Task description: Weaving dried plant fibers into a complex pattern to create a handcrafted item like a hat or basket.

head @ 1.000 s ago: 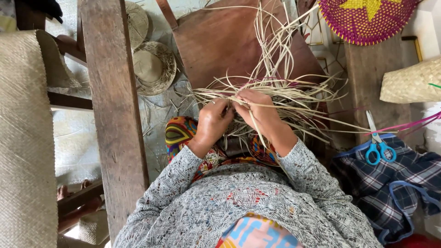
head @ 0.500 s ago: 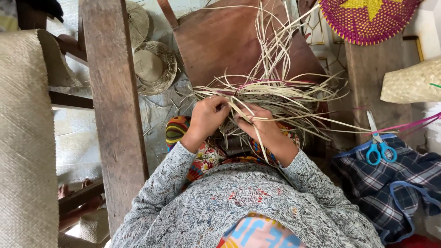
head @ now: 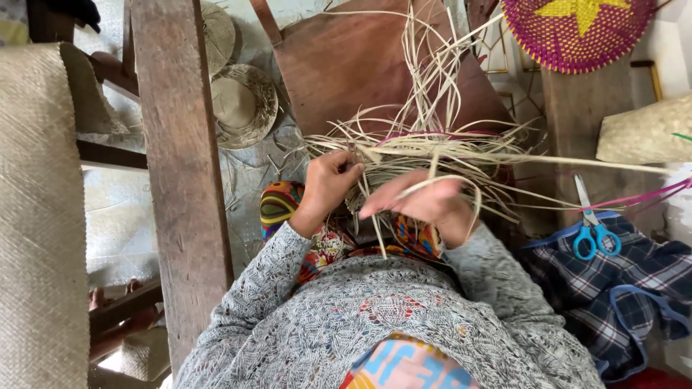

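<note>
Hands at mid-frame over the lap, both busy in a bundle of pale straw strips (head: 432,148). Left hand (head: 328,184) is closed, fingers pinched on strips at the near-left edge of the bundle. Right hand (head: 425,202) lies flatter, fingers loosely together; one strip loops over its back and another runs out under the palm toward the body (whether it truly grips either one I cannot tell).

Risk, as judgement: the long loose ends fan out up and to the right, so a pull by the right hand could snag neighbouring strips or kink the looped one; if the left pinch slackens, the woven start beneath it may loosen.

Bundle sits just beyond both hands, touching them, above a brown board (head: 346,65). Blue-handled scissors (head: 595,234) lie well apart on checked cloth (head: 613,288) to the right.
</note>
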